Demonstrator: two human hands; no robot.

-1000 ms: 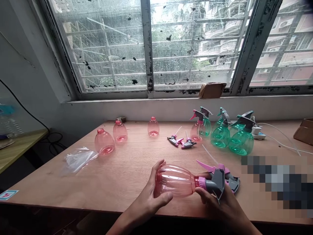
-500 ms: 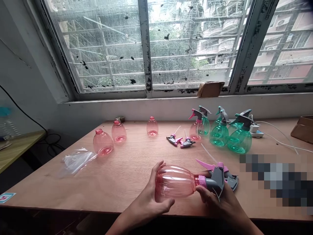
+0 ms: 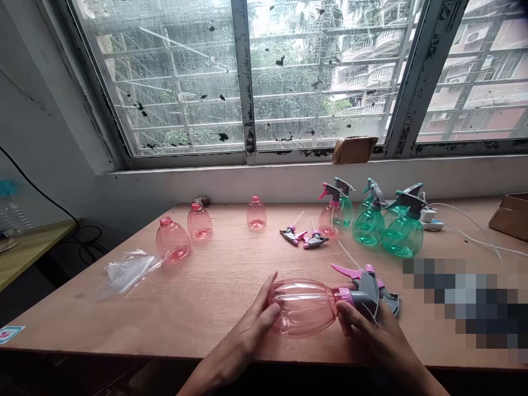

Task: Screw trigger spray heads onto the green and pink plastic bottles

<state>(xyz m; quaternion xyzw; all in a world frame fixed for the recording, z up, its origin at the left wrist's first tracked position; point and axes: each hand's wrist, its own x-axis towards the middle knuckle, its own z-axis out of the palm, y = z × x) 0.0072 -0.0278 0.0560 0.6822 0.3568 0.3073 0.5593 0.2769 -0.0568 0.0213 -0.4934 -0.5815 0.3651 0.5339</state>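
A clear pink spray bottle (image 3: 303, 316) is held on its side low over the front of the table, its neck pointing right. My left hand (image 3: 251, 324) cups its base, thumb on the near side and fingers behind. At the neck sits a grey spray head (image 3: 367, 291) with a pink collar (image 3: 345, 296). My right hand (image 3: 373, 330) grips there, thumb on the bottle's neck beside the collar; its other fingers are partly hidden. Just behind that hand lies another spray head (image 3: 390, 300), grey and pink, partly covered.
Three open pink bottles (image 3: 173, 242) stand left and centre. Two loose spray heads (image 3: 314, 240) lie near a capped pink bottle (image 3: 330, 217). Several green spray bottles (image 3: 403, 236) stand at the right back. Plastic bags (image 3: 132, 269) lie left; a cable (image 3: 474, 234) runs at right.
The bottle has shifted slightly right, its neck end a little higher. My left thumb has moved up onto the bottle's base. My right thumb has moved up to the neck.
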